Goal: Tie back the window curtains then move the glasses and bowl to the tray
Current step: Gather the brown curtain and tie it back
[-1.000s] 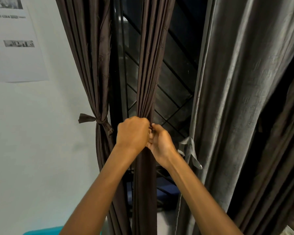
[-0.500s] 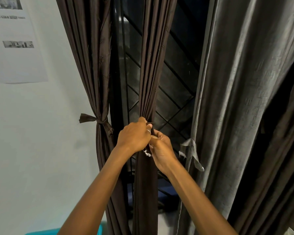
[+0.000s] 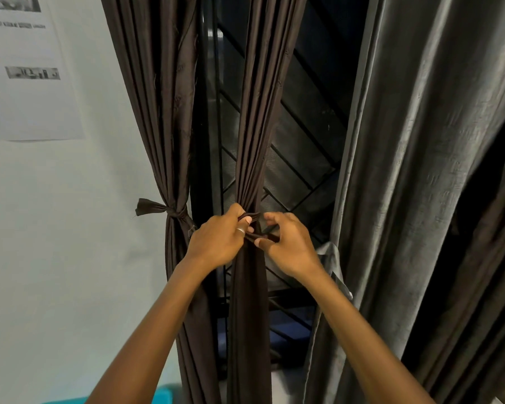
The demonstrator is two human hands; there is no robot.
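A dark brown middle curtain point(image 3: 252, 141) hangs gathered in front of the barred window point(image 3: 298, 135). A thin brown tie band point(image 3: 252, 217) wraps round it at hand height. My left hand point(image 3: 216, 243) pinches one part of the band against the gathered cloth. My right hand point(image 3: 286, 243) pinches the other part just to the right, its fingers curled round the strip. To the left, another brown curtain point(image 3: 158, 112) is bound with a knotted tie point(image 3: 172, 212). The glasses, bowl and tray are out of view.
A grey curtain point(image 3: 405, 170) hangs at the right with a loose grey tie strip point(image 3: 333, 266). Darker drapes point(image 3: 493, 258) fill the far right. A printed paper sheet point(image 3: 27, 68) is stuck on the pale wall. A teal edge point(image 3: 164, 396) shows at the bottom.
My hands were pressed together on the gathered curtain. They have drawn slightly apart, and the band now shows stretched between the fingers of both hands.
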